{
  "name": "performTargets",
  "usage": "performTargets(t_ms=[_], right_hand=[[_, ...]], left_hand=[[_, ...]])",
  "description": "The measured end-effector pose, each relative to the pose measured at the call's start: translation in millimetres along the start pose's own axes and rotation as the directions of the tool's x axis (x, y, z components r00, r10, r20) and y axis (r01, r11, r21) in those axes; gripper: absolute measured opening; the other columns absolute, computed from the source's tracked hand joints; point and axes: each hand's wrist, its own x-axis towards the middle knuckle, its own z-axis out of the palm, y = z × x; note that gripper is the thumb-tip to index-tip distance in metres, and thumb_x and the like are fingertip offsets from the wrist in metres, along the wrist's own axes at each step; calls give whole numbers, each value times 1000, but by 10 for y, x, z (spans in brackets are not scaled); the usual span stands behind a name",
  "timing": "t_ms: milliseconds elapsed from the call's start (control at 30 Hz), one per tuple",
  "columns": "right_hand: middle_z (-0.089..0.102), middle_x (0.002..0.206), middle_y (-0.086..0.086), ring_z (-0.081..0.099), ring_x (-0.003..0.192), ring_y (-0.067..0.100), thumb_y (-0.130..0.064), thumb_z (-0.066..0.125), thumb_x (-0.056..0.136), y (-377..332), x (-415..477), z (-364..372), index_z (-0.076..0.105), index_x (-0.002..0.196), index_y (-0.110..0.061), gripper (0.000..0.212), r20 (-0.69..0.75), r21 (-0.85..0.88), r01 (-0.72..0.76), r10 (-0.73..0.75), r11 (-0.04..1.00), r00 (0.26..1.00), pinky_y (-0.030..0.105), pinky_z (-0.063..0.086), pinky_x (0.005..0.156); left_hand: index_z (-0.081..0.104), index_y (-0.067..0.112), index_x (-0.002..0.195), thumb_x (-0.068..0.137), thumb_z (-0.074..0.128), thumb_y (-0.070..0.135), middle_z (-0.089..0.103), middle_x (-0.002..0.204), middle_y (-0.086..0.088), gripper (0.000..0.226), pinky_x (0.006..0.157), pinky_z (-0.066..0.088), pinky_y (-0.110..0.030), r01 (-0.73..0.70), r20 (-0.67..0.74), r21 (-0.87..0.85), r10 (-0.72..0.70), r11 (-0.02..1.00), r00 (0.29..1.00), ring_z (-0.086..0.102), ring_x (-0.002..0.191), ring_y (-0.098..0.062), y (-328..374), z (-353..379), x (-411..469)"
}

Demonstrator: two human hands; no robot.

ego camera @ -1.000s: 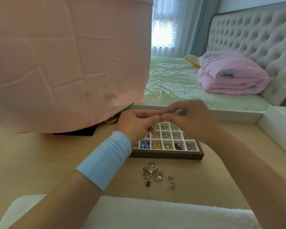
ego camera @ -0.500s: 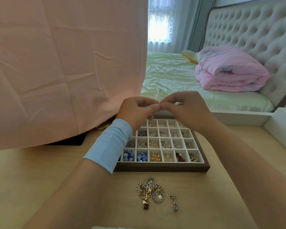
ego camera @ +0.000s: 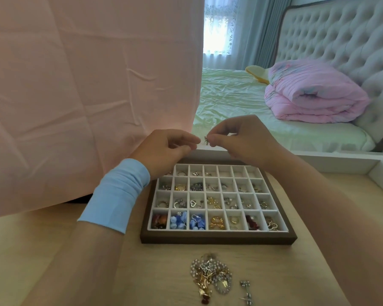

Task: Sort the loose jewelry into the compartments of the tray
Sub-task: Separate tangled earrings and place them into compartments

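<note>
Hanging pink cloth (ego camera: 86, 96) L of tray (ego camera: 217, 238)

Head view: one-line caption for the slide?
Right hand pinches a small charm above the tray; left hand close beside it; loose jewelry pile on the table.

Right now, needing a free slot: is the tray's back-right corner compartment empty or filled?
Empty: the back-right corner compartment of the tray shows only bare white lining, and nothing lies in it.

A: What is on your left?
B: You have a creased pink cloth (ego camera: 86, 96) hanging down to the desk (ego camera: 31, 250).
A: And ahead?
B: You face a bed (ego camera: 230, 96) with a green sheet. A folded pink quilt (ego camera: 314, 93) lies by the tufted headboard (ego camera: 341, 36). Grey-blue curtains (ego camera: 259, 29) flank a bright window (ego camera: 217, 29).
</note>
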Motion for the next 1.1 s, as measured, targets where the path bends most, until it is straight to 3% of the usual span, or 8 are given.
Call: performTargets(t_ms=[100,200,400,533,733,800,933,1100], right_hand=[[74,80,-18,62,71,-13,-30,79,84,41,116,76,79,80,-28,5,61,-150,8,1,989,998,12,41,71],[73,84,-17,59,70,-15,-36,78,84,65,169,139,78,80,-31,6,165,-284,23,26,958,986,19,42,71],[68,84,-17,64,83,6,-43,74,83,52,256,371,72,78,-38,7,360,-567,99,138,818,923,40,58,81],[63,87,-8,65,86,19,-39,69,87,-22,289,451,71,83,-32,8,424,-686,200,161,700,891,36,58,74],[55,74,-5,67,84,27,-34,63,90,-133,357,526,53,61,-29,31,460,-758,224,259,612,849,35,57,71],[59,76,-3,68,85,28,-35,63,89,-155,356,531,58,64,-28,27,468,-759,226,271,610,841,36,59,73],[71,85,0,70,86,27,-35,66,88,-151,313,457,74,84,-23,14,460,-718,156,294,678,838,42,61,80],[68,90,-7,65,87,19,-38,66,91,-141,106,223,72,87,-34,8,389,-630,67,240,773,889,37,55,82]], left_hand=[[70,36,102,93,60,10,70,101,18,29,84,49,-17,59,-18,116,-57,991,998,63,96,-2,-170,-50,-4],[69,33,111,92,59,10,68,113,13,32,98,45,-25,92,8,257,-98,962,995,61,106,-7,-280,-31,3],[64,36,123,93,59,20,60,126,12,34,99,43,-27,78,106,457,-142,886,984,57,111,-11,-313,92,21],[63,37,124,92,59,21,58,133,8,35,102,45,-32,74,105,473,-140,878,985,57,114,-14,-341,103,40],[63,38,123,92,58,22,60,126,8,35,96,49,-35,54,103,485,-118,873,988,54,95,-13,-371,120,54],[63,39,123,93,57,22,61,125,9,35,94,49,-34,48,110,486,-115,873,987,53,91,-12,-376,117,65],[64,38,122,94,55,22,62,126,13,33,97,50,-35,41,118,453,-105,890,987,60,104,-11,-362,111,73],[68,36,114,92,58,22,65,118,14,29,99,49,-35,10,93,428,-55,904,994,60,107,-9,-271,140,55]])
